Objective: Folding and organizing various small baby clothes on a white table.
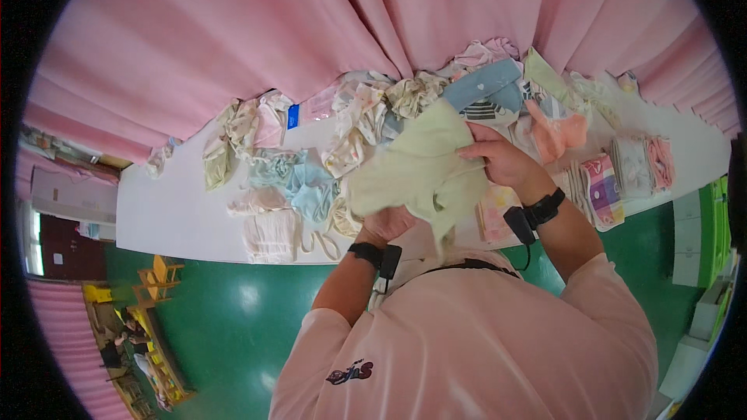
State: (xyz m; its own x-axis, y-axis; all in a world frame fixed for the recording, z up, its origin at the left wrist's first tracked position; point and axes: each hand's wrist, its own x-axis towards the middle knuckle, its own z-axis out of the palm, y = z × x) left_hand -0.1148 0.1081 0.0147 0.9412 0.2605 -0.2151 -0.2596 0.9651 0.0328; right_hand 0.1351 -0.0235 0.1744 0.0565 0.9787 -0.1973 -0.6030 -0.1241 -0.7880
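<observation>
A pale green cloth garment point(436, 159) hangs spread between my two hands, above the table's near side. My right hand point(498, 157) is closed on its right edge, with the thumb on top. Lower down and to the left, my left hand point(389, 224) grips the near edge; the cloth hides some of its fingers. Light blue garments point(299, 183) lie crumpled just left of the held piece. Beside them is a white gathered garment point(271, 235). A folded pink and yellow cloth point(498, 214) sits under my right wrist.
The white table point(167, 210) carries crumpled clothes along a pink curtain point(233, 39). At the right lie an orange garment point(556, 134) and folded cloth stacks point(632, 167). Small wooden chairs point(159, 276) stand on the green floor; people point(132, 334) are farther off, lower left.
</observation>
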